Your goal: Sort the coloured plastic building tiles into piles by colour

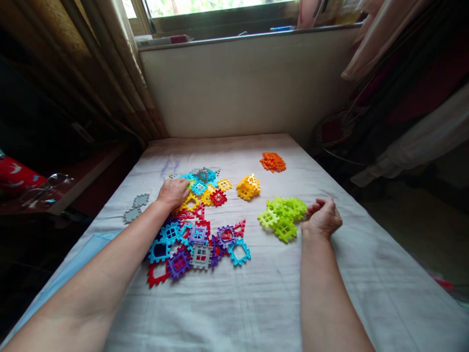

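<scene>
My left hand [173, 193] reaches into a mixed pile of flat plastic interlocking building pieces, its fingers bent down. At its fingertips a bit of a lime green piece [191, 184] shows, among light blue pieces [200, 187] and yellow pieces [191, 201]. Closer to me, the pile has purple pieces [179, 263], red pieces [156, 276] and a grey window piece [201, 255]. My right hand [324, 218] rests on the cloth just right of a heap of lime green pieces [286, 210]. Its fingers are loosely curled and apart, with nothing visible in them.
An orange heap [273, 162] and a yellow heap [248, 187] lie farther back. Two grey pieces [132, 215] sit at the left. A pale cloth [271, 303] covers the surface, with a light blue sheet [78, 259] at left. Behind stands a wall [242, 88] below a window.
</scene>
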Demonstrator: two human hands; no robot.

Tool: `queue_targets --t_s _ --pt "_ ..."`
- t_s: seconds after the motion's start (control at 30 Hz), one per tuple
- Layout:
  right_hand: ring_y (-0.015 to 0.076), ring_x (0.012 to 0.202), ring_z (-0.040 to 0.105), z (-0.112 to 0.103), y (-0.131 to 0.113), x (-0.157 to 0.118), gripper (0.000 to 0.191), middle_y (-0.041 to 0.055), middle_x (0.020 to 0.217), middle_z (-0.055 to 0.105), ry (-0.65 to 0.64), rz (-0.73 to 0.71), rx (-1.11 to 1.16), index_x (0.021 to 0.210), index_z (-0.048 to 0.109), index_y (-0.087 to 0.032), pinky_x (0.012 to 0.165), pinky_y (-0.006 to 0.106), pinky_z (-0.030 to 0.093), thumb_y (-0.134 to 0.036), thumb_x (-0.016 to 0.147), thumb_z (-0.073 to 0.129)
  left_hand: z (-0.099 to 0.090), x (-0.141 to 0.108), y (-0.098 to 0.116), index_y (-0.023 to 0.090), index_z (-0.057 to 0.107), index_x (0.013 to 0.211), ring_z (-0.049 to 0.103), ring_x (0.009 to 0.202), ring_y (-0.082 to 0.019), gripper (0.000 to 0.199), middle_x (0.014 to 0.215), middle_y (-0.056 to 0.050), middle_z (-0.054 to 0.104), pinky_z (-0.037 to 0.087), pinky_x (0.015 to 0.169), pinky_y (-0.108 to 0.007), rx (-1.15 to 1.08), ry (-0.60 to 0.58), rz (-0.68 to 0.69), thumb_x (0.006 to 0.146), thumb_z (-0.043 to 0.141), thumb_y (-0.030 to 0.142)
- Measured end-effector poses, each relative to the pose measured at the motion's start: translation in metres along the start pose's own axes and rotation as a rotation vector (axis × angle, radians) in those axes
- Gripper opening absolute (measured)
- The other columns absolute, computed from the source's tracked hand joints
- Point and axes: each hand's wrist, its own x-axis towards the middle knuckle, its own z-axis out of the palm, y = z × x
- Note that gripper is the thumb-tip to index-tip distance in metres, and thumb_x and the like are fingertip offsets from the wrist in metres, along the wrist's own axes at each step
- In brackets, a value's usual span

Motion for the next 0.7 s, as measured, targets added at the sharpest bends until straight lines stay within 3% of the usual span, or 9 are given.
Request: queue_targets --t_s 0.23,0.37,0.47,0.6,0.7 --pt "0.0055 0.038 0.044 -0.002 0.005 0.004 0.017 -0.0074 0.047 0.047 -0.027 -0.017 -0.009 0.061 0.056 -0.017 0.033 0.014 0.032 -0.027 0.075 0.055 -0.014 -0.01 -0.012 0.022 0.068 0.107 0.067 0.097 -0.025 0.038 0.111 -0.01 0.071 0.047 0.077 -0.032 -0.007 0.075 -0.204 0.097 0.034 0.035" --pt "0.0054 0.038 0.044 -0.001 0.007 0.006 0.02 -0.0076 0.046 0.047 -0.037 -0.024 -0.015 0.062 0.056 -0.017 0.033 0.013 0.032 -0.031 0.076 0.056 -0.027 -0.013 -0.001 0.021 0.071 0.104 0.067 0.098 -0.025 0.036 0.11 -0.01 0.072 0.047 0.078 -0.031 -0.206 0.251 -0.287 0.094 0.041 0.038" --pt "0.0054 0.038 0.044 0.0 0.007 0.006 0.02 -0.0079 0.045 0.046 -0.035 -0.019 -0.005 0.061 0.056 -0.018 0.033 0.013 0.032 -0.03 0.076 0.055 -0.032 -0.017 0.038 0.02 0.073 0.099 0.067 0.089 -0.021 0.033 0.097 -0.006 0.074 0.048 0.077 -0.028 -0.585 0.303 -0.181 0.09 0.048 0.041" --pt "0.0052 0.037 0.042 0.0 0.005 0.007 0.019 -0.0085 0.044 0.046 -0.025 0.002 0.029 0.061 0.055 -0.018 0.033 0.014 0.031 -0.029 0.077 0.054 -0.029 -0.031 0.117 0.018 0.071 0.098 0.065 0.072 -0.016 0.032 0.083 -0.003 0.074 0.05 0.067 -0.025 -1.103 0.108 0.038 0.085 0.056 0.042" --pt "0.0054 0.038 0.043 0.0 0.004 0.007 0.02 -0.0082 0.044 0.046 -0.014 0.016 0.039 0.062 0.055 -0.018 0.033 0.014 0.031 -0.03 0.077 0.054 -0.02 -0.039 0.17 0.017 0.072 0.097 0.065 0.069 -0.015 0.027 0.079 -0.003 0.073 0.05 0.064 -0.024 -1.243 0.008 0.112 0.083 0.059 0.037"
